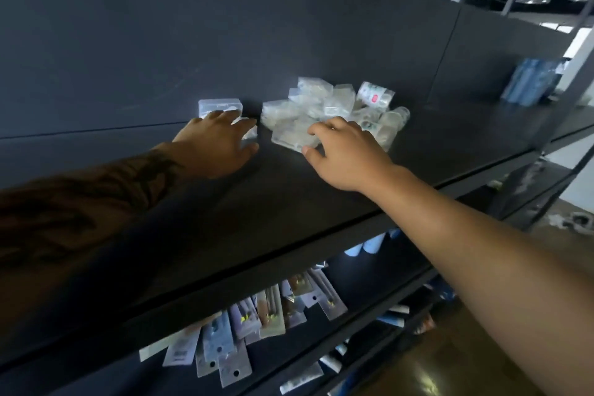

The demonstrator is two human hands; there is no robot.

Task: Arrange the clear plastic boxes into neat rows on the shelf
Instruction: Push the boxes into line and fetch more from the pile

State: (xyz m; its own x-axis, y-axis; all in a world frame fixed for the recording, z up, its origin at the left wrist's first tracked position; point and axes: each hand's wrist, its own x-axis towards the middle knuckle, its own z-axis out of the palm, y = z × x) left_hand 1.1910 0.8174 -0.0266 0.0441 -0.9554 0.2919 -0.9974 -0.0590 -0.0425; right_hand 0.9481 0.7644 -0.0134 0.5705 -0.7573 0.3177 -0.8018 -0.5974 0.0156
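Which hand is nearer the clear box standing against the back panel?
Left. The left hand has its fingers at that clear box; the right hand is off to its right, on the jumbled pile.

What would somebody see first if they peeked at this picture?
First, the messy pile of clear plastic boxes at the back of the dark shelf, with the right hand gripping a box at its front edge. Left of it, the left hand rests on boxes beside one tidy box against the back wall. Below hang packets on a lower shelf.
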